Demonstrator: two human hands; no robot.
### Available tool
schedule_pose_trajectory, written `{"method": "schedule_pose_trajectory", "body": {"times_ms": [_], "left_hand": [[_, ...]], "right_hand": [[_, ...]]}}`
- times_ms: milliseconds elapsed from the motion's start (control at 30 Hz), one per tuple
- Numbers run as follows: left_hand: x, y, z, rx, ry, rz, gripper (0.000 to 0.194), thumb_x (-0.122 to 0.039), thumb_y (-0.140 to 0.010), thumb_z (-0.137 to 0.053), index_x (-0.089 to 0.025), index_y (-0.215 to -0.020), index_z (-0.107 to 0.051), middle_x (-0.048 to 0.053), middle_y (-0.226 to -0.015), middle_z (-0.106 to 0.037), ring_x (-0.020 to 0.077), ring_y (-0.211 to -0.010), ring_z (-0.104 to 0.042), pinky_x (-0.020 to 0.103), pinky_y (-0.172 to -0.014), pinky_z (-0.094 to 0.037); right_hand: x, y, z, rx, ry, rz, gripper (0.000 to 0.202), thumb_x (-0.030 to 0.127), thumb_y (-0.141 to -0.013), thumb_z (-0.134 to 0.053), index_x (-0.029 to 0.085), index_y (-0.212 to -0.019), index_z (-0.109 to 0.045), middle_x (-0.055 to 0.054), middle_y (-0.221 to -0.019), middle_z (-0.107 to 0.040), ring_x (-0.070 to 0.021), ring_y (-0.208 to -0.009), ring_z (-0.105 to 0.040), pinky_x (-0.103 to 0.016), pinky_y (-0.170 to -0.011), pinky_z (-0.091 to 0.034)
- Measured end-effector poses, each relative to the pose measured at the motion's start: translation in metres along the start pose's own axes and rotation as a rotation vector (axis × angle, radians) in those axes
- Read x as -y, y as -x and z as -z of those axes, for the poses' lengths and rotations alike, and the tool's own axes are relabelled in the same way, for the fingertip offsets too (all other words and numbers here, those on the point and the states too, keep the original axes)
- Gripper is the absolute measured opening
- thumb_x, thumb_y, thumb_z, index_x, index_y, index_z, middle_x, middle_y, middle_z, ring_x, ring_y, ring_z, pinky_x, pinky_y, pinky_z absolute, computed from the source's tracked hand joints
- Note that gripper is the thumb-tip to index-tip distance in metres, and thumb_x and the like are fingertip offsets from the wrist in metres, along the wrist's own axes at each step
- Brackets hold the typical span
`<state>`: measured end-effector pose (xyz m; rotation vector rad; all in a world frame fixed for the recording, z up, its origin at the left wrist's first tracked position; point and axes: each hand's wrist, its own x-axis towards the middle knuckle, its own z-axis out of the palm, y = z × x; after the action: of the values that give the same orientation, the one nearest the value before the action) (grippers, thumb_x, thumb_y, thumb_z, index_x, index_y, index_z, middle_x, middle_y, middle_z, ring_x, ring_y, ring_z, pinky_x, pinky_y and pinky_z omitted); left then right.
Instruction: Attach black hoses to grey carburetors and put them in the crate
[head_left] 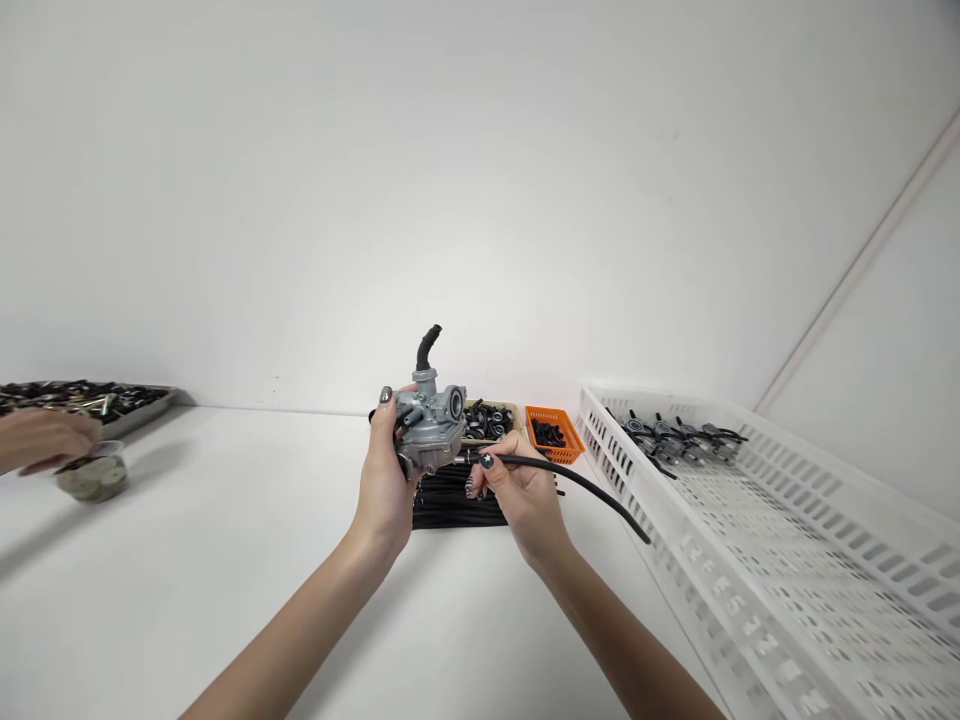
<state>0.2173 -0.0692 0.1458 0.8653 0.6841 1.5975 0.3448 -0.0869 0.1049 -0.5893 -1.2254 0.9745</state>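
Observation:
A grey metal carburetor (pixel 433 425) is held up over the table by my left hand (pixel 385 480), thumb on its near left side. From its top rises a short bent black rubber boot (pixel 427 347). My right hand (pixel 525 490) pinches a long black hose (pixel 581 480) close to the end that meets the carburetor's lower right side; the exact joint is partly hidden by my fingers. The hose's other end curves down to the right. Below and behind the carburetor lies a bundle of black hoses (pixel 457 505).
A beige tray (pixel 516 412) of black parts and an orange basket (pixel 571 440) stand behind. On the right, a white crate (pixel 720 590) holds several carburetors (pixel 686 440). At left, another person's hand (pixel 49 438) is over a clear cup (pixel 97 478), near a metal tray (pixel 154 410) of parts.

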Motion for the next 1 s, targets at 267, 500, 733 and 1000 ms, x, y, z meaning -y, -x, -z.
{"method": "schedule_pose_trajectory", "body": {"times_ms": [267,500,733,1000], "left_hand": [[0.000,0.003,-0.003,-0.025,-0.025,-0.026,0.042,-0.057,-0.080,-0.051,-0.022,-0.102,-0.062,0.001,-0.089,-0.068,0.0182,-0.077,-0.066,0.026,-0.064,-0.051],[0.000,0.002,-0.001,-0.019,-0.035,-0.071,0.041,-0.056,-0.081,-0.050,-0.023,-0.103,-0.061,0.001,-0.089,-0.067,0.0172,-0.076,-0.064,0.024,-0.062,-0.049],[0.002,0.000,-0.001,0.018,0.008,-0.018,0.032,-0.050,-0.083,-0.048,-0.022,-0.096,-0.059,0.001,-0.077,-0.067,0.0192,-0.066,-0.066,0.023,-0.047,-0.043],[0.003,0.005,0.002,0.031,-0.058,-0.160,0.022,-0.044,-0.085,-0.049,-0.024,-0.088,-0.058,-0.006,-0.067,-0.056,0.0111,-0.054,-0.051,0.021,-0.050,-0.038]], "right_hand": [[0.004,-0.001,0.003,0.059,0.079,0.037,0.018,0.033,-0.084,-0.061,0.020,-0.079,-0.050,0.003,-0.058,-0.059,-0.0119,-0.056,-0.058,-0.026,-0.055,-0.046],[0.001,0.001,0.001,0.088,0.128,0.129,0.014,0.030,-0.085,-0.059,0.020,-0.078,-0.051,0.002,-0.062,-0.057,-0.0120,-0.057,-0.058,-0.027,-0.055,-0.049],[0.000,-0.002,0.001,0.076,0.187,0.180,0.015,0.031,-0.086,-0.057,0.021,-0.078,-0.050,0.002,-0.062,-0.057,-0.0124,-0.056,-0.058,-0.027,-0.055,-0.050],[-0.008,0.001,-0.003,-0.005,0.245,0.210,0.015,0.030,-0.087,-0.054,0.021,-0.077,-0.049,0.002,-0.070,-0.051,-0.0106,-0.055,-0.055,-0.025,-0.052,-0.047]]}}
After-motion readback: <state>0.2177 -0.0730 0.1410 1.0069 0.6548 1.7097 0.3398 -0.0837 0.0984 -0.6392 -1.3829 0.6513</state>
